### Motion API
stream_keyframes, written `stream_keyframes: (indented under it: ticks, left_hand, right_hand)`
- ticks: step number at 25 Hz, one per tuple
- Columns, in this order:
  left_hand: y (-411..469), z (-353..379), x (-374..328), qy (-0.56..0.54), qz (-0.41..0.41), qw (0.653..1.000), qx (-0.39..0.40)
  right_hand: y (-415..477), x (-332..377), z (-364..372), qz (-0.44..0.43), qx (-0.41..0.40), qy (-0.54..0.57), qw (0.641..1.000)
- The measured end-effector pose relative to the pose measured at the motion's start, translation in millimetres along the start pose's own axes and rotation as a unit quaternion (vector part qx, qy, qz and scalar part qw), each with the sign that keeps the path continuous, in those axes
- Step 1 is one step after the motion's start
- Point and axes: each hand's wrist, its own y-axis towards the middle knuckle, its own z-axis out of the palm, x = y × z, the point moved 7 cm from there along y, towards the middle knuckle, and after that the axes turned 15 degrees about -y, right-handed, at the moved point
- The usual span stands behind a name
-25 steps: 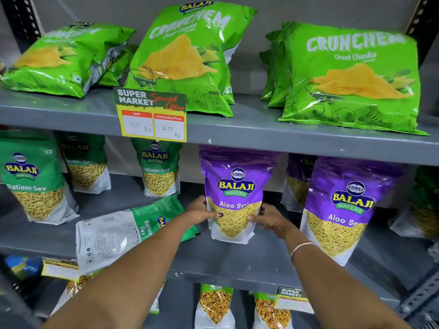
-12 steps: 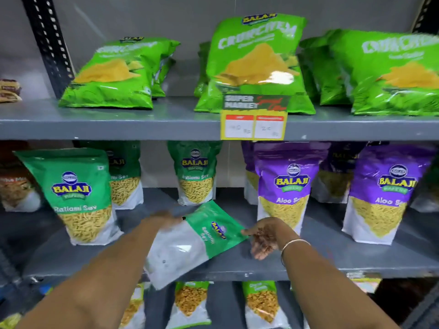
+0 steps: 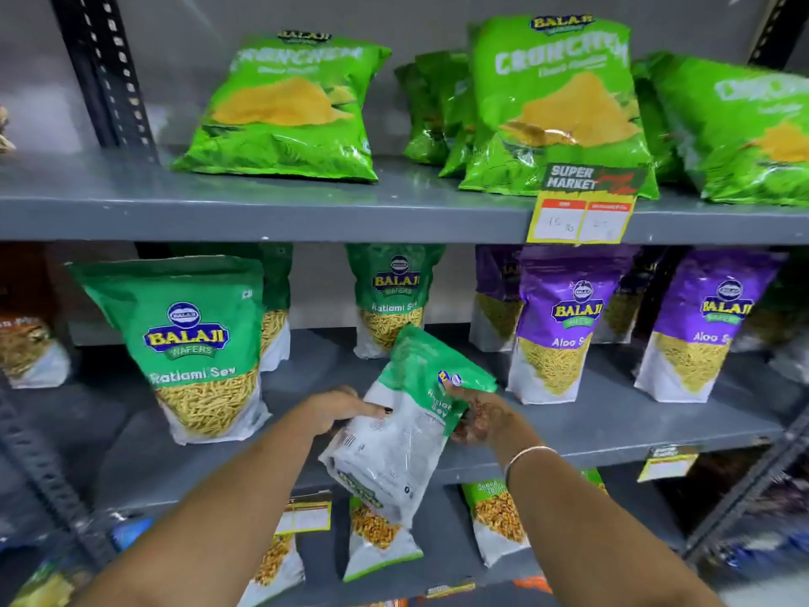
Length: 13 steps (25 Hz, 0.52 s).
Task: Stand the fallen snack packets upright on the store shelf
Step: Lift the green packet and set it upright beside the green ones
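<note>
Grey store shelf [image 3: 613, 431]: other packets stand upright. Your left hand [image 3: 337, 409] and right hand [image 3: 479, 416] both grip the tilted sev packet [image 3: 402, 431] at the front edge; standing it remains.

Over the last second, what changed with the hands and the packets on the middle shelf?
Both hands left the purple Aloo Sev packet, which stays upright, and moved left to the fallen Ratlami Sev packet. The left hand and right hand now grip its sides and have tipped it up off the middle shelf, printed back toward the camera, its lower end overhanging the front edge. The other packets are unchanged.
</note>
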Motion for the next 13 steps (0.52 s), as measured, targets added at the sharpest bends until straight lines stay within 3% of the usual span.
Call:
stream_keyframes:
  ticks: [4, 7, 13]
  left_hand:
    - [-9, -1, -18, -0.079, 0.026, 0.997, 0.004]
    - [-8, -9, -37, -0.111, 0.093, 0.989, -0.024]
    - [9, -27, -46, -0.098, 0.180, 0.965, -0.161]
  right_hand:
    - [-16, 56, -6, -0.082, -0.075, 0.010, 0.994]
    - [-30, 104, -4, -0.144, -0.104, -0.021, 0.984]
    - [-27, 152, 24, -0.274, -0.097, -0.095, 0.952]
